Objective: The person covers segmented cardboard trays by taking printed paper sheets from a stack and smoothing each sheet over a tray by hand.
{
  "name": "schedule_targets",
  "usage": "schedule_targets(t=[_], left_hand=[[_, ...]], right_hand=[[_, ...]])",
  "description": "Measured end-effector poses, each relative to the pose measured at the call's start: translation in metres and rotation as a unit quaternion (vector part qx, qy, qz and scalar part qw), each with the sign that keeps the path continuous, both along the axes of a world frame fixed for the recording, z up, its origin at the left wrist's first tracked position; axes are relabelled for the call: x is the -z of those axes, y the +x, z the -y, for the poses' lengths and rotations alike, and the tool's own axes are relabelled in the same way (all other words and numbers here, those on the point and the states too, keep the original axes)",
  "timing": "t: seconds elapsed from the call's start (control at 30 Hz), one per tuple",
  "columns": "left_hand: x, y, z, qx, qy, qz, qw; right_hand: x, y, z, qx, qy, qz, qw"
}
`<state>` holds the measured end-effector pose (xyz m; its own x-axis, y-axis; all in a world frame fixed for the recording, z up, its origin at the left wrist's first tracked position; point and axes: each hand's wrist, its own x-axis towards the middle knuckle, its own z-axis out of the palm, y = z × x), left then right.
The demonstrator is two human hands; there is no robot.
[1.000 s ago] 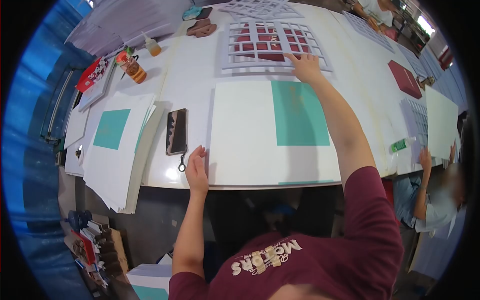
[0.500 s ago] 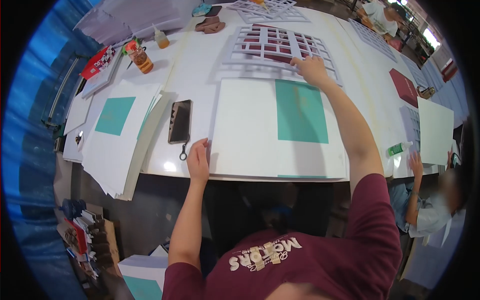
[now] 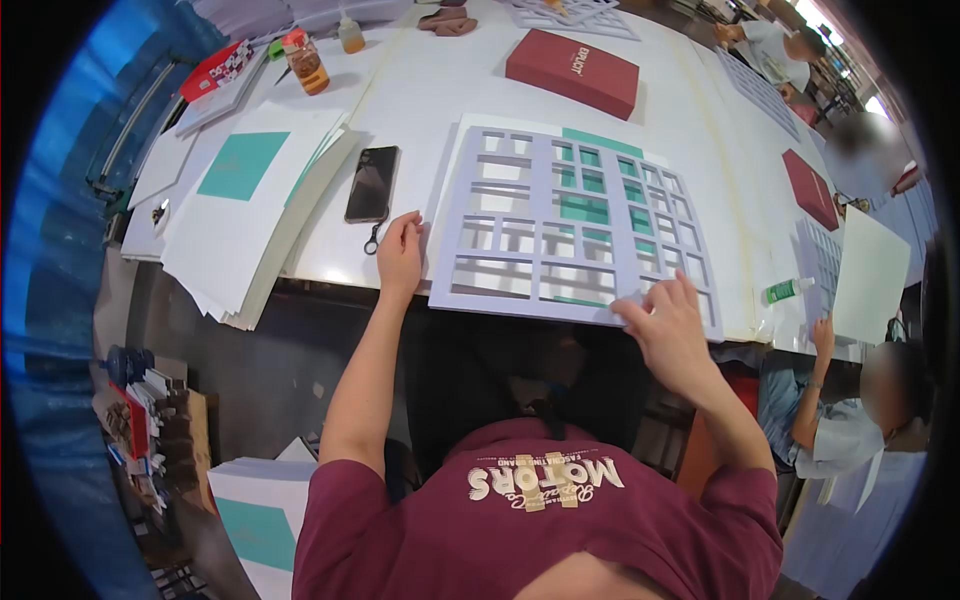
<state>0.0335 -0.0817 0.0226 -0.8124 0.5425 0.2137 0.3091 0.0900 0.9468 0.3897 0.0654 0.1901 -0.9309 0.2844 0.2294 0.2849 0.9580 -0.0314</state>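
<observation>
A pale lavender lattice frame [image 3: 541, 215] with many rectangular openings lies over a white sheet [image 3: 500, 122]. A green panel [image 3: 583, 209] on the sheet shows through the openings. My right hand [image 3: 668, 325] grips the frame's front bar near its right corner, thumb and fingers on either side of it. Left of the frame, my left hand [image 3: 402, 255] rests by the table edge with its fingers loosely bent and holding nothing. A dark phone [image 3: 372, 184] with a ring strap lies just beyond it.
A maroon box [image 3: 572, 72] lies behind the frame. At left are a stack of white and green sheets [image 3: 245, 165], an orange-filled bottle [image 3: 305, 62] and a smaller bottle [image 3: 350, 33]. A green bottle [image 3: 787, 291] stands at right, near a co-worker's hand [image 3: 823, 337].
My right hand has drawn the lattice frame toward me, off the maroon box and onto the white sheet. The box is now uncovered. My left hand stays near the sheet's left edge.
</observation>
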Motion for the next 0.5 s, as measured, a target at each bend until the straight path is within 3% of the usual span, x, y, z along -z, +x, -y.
schedule_targets(t=[0.3,0.5], left_hand=[[0.008,0.000,0.001,-0.012,0.017,-0.028,0.999],[0.011,-0.008,0.004,-0.008,0.020,-0.009,1.000]], right_hand=[[0.045,-0.027,-0.017,0.006,0.042,-0.010,0.999],[0.043,-0.026,-0.004,0.040,0.053,-0.028,0.997]])
